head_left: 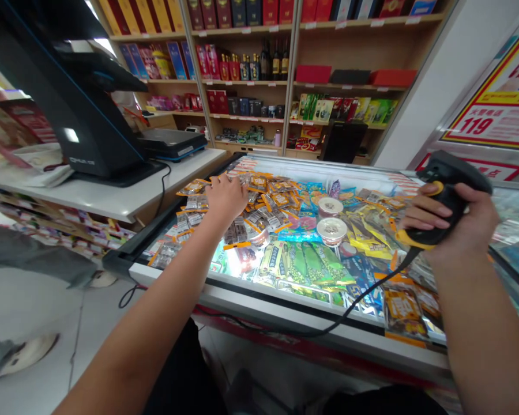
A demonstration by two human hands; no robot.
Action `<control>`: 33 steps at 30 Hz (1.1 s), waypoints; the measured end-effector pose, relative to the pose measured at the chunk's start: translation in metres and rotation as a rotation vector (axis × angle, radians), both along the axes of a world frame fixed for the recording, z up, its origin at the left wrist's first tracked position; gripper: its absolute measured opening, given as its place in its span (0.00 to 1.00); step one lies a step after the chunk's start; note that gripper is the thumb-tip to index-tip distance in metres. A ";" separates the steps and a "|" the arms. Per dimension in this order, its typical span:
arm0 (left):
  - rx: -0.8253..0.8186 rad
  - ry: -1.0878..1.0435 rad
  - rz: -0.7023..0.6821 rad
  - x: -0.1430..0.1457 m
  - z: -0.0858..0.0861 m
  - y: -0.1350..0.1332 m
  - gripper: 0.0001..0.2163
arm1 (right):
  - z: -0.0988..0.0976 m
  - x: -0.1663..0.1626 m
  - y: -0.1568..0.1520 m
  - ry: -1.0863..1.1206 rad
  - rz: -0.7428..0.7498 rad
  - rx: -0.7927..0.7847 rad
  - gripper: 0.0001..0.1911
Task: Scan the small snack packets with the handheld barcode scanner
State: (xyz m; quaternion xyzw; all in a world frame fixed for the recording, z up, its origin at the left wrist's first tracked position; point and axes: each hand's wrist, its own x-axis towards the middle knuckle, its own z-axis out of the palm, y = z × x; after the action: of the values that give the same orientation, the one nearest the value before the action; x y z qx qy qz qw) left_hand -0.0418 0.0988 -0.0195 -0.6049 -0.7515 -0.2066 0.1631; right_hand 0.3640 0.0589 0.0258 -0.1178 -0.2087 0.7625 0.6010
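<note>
In the head view, my right hand (462, 225) is wrapped round a black and yellow barcode scanner (452, 193), held up above the right part of the glass-topped freezer (259, 297). The scanner's cable (358, 305) sags down across the freezer's front edge. My left hand (228, 199) reaches onto a pile of small clear snack packets (281, 199) with orange edges. Its fingers are bent and slightly apart on the packets; their tips are partly hidden. More orange-edged packets (404, 311) lie at the right front corner of the glass.
Two round tubs with white lids (331, 229) and colourful wrapped goods (315, 262) show in the freezer area. At left, a counter (168, 187) bears a black machine (108, 132) and a scale (173, 141). Stocked shelves (246, 83) stand behind. Another person's leg (34, 253) is at left.
</note>
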 end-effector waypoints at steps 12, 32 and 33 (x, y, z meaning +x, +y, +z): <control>-0.110 0.009 -0.710 0.107 0.008 -0.034 0.13 | 0.002 0.039 -0.013 3.166 1.586 -0.803 0.21; -0.513 -1.251 -1.150 0.212 -0.032 -0.013 0.15 | -0.009 0.041 -0.003 3.211 1.003 -1.011 0.24; -0.434 -1.337 -1.124 0.207 -0.030 -0.002 0.15 | -0.007 0.040 -0.004 3.174 0.860 -1.049 0.24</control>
State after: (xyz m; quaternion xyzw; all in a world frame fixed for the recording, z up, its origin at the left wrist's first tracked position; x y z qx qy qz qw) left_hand 0.1652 0.0964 -0.0496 -0.6544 -0.3052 -0.4183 -0.5511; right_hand 0.4039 0.0549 0.0189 -0.5818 -0.7782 -0.2000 0.1262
